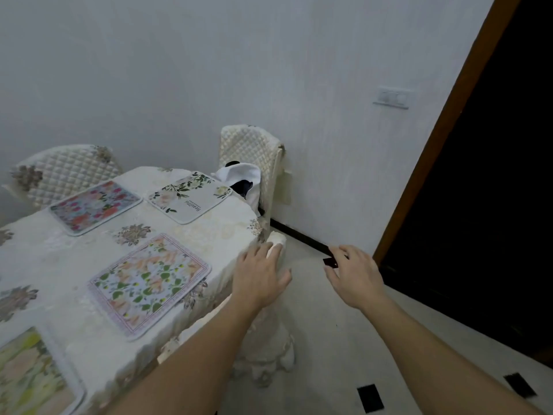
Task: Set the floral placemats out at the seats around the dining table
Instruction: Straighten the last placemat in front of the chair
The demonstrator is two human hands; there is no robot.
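Note:
Several floral placemats lie flat on the cream-clothed dining table (209, 235). A pink and red one (95, 206) is at the far left, and a white one with green leaves (191, 194) sits before the far chair. An orange and green one (149, 281) lies near the table's right edge, and a yellow-green one (30, 375) is at the bottom left. My left hand (260, 277) reaches past the table's right edge with relaxed fingers, above a covered chair back (276, 239). My right hand (356, 274) hovers over the floor, fingers loosely spread, holding nothing.
A quilted chair (251, 154) stands at the far end with white and dark cloth (242, 181) on its seat. Another quilted chair (65, 172) is at the far left. A dark doorway (493, 175) opens on the right. Pale floor lies between table and door.

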